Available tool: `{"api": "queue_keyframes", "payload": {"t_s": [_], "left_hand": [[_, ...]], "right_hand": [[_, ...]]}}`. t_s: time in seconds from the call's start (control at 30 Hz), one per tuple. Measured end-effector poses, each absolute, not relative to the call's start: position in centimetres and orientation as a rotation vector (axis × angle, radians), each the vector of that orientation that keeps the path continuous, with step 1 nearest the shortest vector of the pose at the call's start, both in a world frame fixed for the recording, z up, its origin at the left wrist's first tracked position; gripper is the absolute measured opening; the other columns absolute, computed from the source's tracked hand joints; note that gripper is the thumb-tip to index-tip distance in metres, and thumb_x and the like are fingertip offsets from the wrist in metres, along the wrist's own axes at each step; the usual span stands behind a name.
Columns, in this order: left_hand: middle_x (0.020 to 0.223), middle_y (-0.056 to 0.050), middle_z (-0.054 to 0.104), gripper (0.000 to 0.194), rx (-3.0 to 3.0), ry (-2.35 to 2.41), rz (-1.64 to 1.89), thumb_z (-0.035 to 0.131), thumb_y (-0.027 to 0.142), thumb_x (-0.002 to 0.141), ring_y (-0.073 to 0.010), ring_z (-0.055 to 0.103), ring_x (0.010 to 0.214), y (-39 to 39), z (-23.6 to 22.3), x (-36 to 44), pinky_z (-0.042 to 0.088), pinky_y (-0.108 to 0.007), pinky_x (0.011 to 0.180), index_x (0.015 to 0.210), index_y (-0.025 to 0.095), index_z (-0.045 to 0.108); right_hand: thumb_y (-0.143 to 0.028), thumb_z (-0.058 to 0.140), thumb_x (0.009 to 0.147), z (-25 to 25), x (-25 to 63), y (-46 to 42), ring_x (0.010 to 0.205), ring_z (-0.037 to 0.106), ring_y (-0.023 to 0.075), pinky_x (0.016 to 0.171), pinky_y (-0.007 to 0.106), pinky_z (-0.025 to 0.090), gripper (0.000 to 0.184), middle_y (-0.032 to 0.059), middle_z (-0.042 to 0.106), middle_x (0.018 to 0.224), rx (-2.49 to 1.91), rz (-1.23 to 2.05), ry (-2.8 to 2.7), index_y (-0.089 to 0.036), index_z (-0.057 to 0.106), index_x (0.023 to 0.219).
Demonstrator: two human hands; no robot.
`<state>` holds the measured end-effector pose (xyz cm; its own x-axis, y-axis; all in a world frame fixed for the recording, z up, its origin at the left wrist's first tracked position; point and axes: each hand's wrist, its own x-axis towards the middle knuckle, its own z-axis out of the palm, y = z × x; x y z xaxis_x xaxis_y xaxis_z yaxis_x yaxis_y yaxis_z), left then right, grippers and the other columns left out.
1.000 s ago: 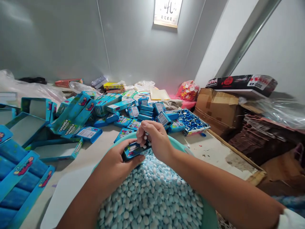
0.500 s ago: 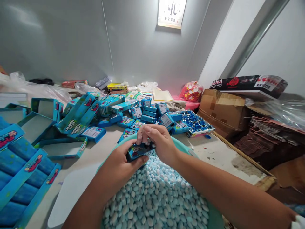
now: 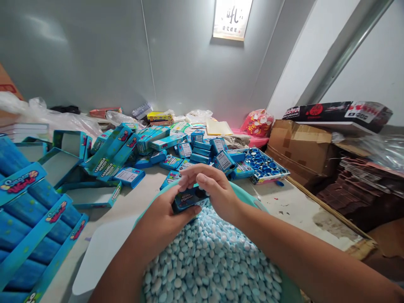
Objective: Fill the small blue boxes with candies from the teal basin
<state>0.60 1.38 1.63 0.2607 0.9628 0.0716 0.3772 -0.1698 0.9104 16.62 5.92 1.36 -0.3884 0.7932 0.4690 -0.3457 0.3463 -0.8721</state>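
Grey, glossy wall (image 3: 94, 54), pale scuffed tabletop (image 3: 293, 210). Right hand (image 3: 221, 193) was curled tighter a moment ago; its fingers now arch flatter over the small blue box (image 3: 187, 200), with fewer pellets showing between them. Some likely dropped toward the box; its contents are hidden. Left hand (image 3: 158, 216) grips the box, thumb on the near side, above the tub (image 3: 244, 192). Right fingers loosely cupped; can't tell if they hold pellets. Smooth oval candy pellets (image 3: 205, 261), white and pale blue, heaped in green tub. Printed open cartons (image 3: 88, 195) at left.
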Motion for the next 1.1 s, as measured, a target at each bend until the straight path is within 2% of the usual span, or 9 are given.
{"api": "queue_keyframes", "payload": {"t_s": [0.1,0.23,0.3,0.43,0.57,0.63,0.73,0.93,1.1], "left_hand": [[0.110,-0.003,0.073,0.037,1.669,1.305,0.866,0.071,0.043,0.086,-0.0267,0.066,0.103,1.5,1.3,0.6,0.050,-0.035,0.088,0.116,0.022,0.068],[0.110,-0.005,0.074,0.040,1.631,1.373,0.844,0.072,0.044,0.084,-0.0294,0.067,0.104,1.6,1.2,0.6,0.051,-0.038,0.089,0.115,0.021,0.068],[0.113,-0.005,0.075,0.042,1.611,1.387,0.826,0.071,0.044,0.084,-0.0294,0.068,0.105,1.5,1.4,0.6,0.052,-0.038,0.089,0.120,0.023,0.067],[0.120,-0.007,0.073,0.050,1.629,1.378,0.869,0.070,0.049,0.085,-0.0295,0.068,0.109,1.6,1.6,0.5,0.053,-0.039,0.093,0.127,0.023,0.065],[0.125,-0.008,0.072,0.056,1.639,1.524,0.968,0.068,0.055,0.084,-0.0316,0.068,0.113,1.8,1.2,0.0,0.053,-0.043,0.097,0.129,0.023,0.065],[0.130,-0.009,0.071,0.058,1.650,1.576,1.024,0.068,0.057,0.083,-0.0333,0.064,0.121,2.0,0.9,-0.2,0.051,-0.044,0.101,0.129,0.023,0.066],[0.134,-0.010,0.069,0.062,1.660,1.601,1.032,0.068,0.060,0.082,-0.0348,0.061,0.127,2.1,0.7,-0.3,0.050,-0.047,0.105,0.131,0.022,0.065],[0.127,-0.009,0.071,0.063,1.663,1.555,0.956,0.067,0.064,0.083,-0.0324,0.067,0.115,2.1,0.6,-0.2,0.053,-0.045,0.097,0.131,0.024,0.064],[0.127,-0.009,0.071,0.060,1.670,1.534,0.981,0.067,0.061,0.084,-0.0326,0.067,0.116,2.1,0.6,-0.2,0.054,-0.043,0.097,0.131,0.023,0.064]], "right_hand": [[-0.053,0.058,0.096,1.4,16.6,5.7,0.090,0.067,0.0212,0.087,0.037,0.053,0.034,0.0053,0.073,0.099,-0.425,1.322,-1.532,-0.027,0.076,0.107],[-0.069,0.041,0.098,1.3,16.4,5.7,0.090,0.066,0.0226,0.089,0.040,0.051,0.059,0.0068,0.074,0.091,-0.505,1.309,-1.486,-0.023,0.078,0.098],[-0.070,0.038,0.098,1.3,16.4,5.9,0.092,0.067,0.0230,0.090,0.040,0.050,0.062,0.0070,0.074,0.091,-0.591,1.259,-1.467,-0.022,0.077,0.090],[-0.056,0.049,0.099,1.3,16.7,6.9,0.099,0.065,0.0228,0.088,0.037,0.049,0.043,0.0061,0.074,0.100,-0.762,1.108,-1.521,-0.023,0.075,0.093],[-0.032,0.061,0.090,1.3,17.2,7.7,0.090,0.062,0.0202,0.078,0.034,0.047,0.015,0.0042,0.070,0.095,-0.927,0.895,-1.699,-0.022,0.073,0.090],[-0.022,0.062,0.085,1.4,17.3,7.8,0.083,0.061,0.0188,0.072,0.032,0.046,0.010,0.0033,0.067,0.087,-0.966,0.816,-1.783,-0.021,0.073,0.084],[-0.014,0.061,0.083,1.7,17.4,7.8,0.076,0.059,0.0169,0.067,0.030,0.044,0.013,0.0024,0.066,0.080,-0.978,0.793,-1.855,-0.020,0.072,0.081],[-0.012,0.064,0.082,1.8,17.5,7.8,0.077,0.060,0.0159,0.067,0.029,0.045,0.012,0.0039,0.065,0.086,-0.973,0.734,-1.890,-0.019,0.073,0.078],[-0.021,0.067,0.085,1.5,17.4,7.8,0.069,0.055,0.0147,0.061,0.028,0.042,0.007,0.0009,0.061,0.076,-0.996,0.770,-1.847,-0.018,0.072,0.088]]}}
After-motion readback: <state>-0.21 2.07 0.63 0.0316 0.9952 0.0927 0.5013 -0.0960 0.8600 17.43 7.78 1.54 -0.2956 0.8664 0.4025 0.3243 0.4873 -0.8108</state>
